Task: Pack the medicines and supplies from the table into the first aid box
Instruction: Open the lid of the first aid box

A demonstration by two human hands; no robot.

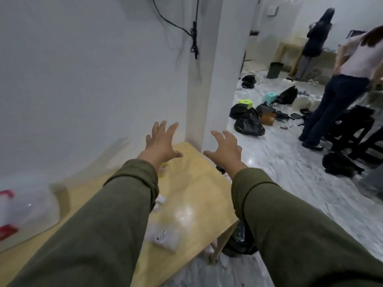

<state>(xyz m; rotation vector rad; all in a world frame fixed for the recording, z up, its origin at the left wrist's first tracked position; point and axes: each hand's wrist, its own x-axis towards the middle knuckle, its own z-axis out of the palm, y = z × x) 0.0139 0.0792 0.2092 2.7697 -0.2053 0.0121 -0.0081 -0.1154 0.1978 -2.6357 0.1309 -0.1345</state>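
head view shows both arms stretched forward in olive green sleeves, the left hand and the right hand raised above the far end of the table, fingers spread wide apart, palms down, holding nothing. the first aid box sits at the left edge of the frame, well apart from both hands and behind the left forearm; it looks like clear plastic with red clasps, blurred by motion. a white packet with dark print lies on the table between the two forearms, nearer the person than the hands. a small white item lies just beside the left sleeve, and something yellowish shows under the left wrist, too blurred to name. a small dark object sits at the table's right edge below the right wrist.

the table top is pale, glossy wood with a light reflection on it, set against a plain white wall with a black cable hanging down. a white pillar stands at the table's far corner. on the marbled floor beyond lie black plastic bags, a lime green box and a teal one. two people stand at the right, backs turned.
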